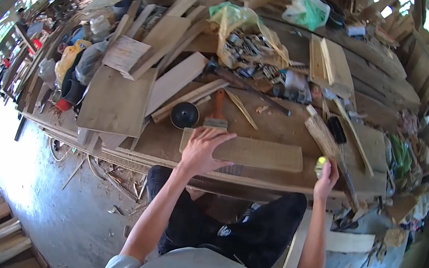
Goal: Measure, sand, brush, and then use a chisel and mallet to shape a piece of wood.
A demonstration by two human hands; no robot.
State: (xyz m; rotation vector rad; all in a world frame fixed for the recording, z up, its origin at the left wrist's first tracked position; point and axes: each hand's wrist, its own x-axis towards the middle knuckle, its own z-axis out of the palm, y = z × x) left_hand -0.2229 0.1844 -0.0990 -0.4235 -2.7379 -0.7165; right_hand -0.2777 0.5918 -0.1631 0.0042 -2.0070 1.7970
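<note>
From where I stand, the flat board (265, 155) is at the middle of the frame, near the front edge of the bench (278, 129), its long axis running left to right across the person's lap. The left hand (200, 151) is at the board's left end; the right hand (327, 180) is off beyond its right end — a gap of bench between them — so the left is plainly the nearer one.

That left hand is spread wide, forefinger toward the far edge and thumb toward the near one, touching the wood without being clenched; how hard it presses, I can't tell. The right hand is curled round a small yellow-topped thing (320, 165), held upright — what it is, I can't make out.

Just past the board's far edge, left of the frame's centre, are a brush (217, 112) with an orange handle and, beside it, a black bowl (184, 115).
</note>
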